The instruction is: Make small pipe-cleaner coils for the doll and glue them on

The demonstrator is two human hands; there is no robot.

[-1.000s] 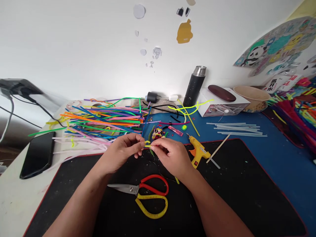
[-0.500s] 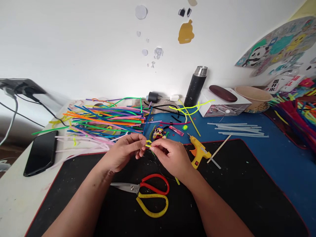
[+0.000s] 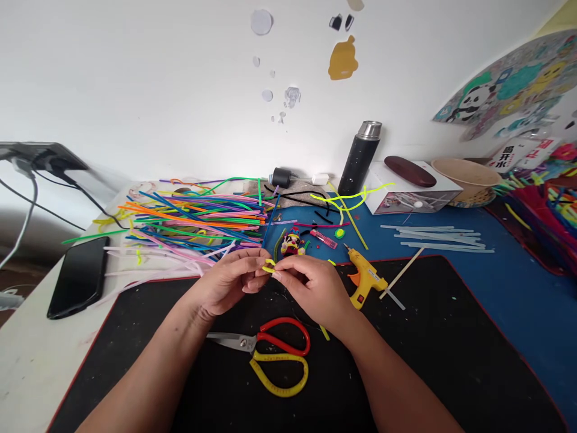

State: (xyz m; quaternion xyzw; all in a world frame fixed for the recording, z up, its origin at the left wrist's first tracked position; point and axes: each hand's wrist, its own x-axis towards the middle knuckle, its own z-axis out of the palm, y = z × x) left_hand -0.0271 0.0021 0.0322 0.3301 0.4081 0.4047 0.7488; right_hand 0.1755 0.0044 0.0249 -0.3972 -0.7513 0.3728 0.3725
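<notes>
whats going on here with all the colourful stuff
A person pinches a short yellow pipe cleaner piece between the fingertips of the left hand and the right hand, just above a black mat. Red and yellow scissors lie on the mat nearer the person, and a yellow glue gun lies to the right. A pile of coloured pipe cleaners is spread behind the left hand, with a small figure just beyond the fingers.

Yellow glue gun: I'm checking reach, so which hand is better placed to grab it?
Likely the right hand: the yellow plastic glue gun lies beside it on the black mat; the left hand is farther.
</notes>
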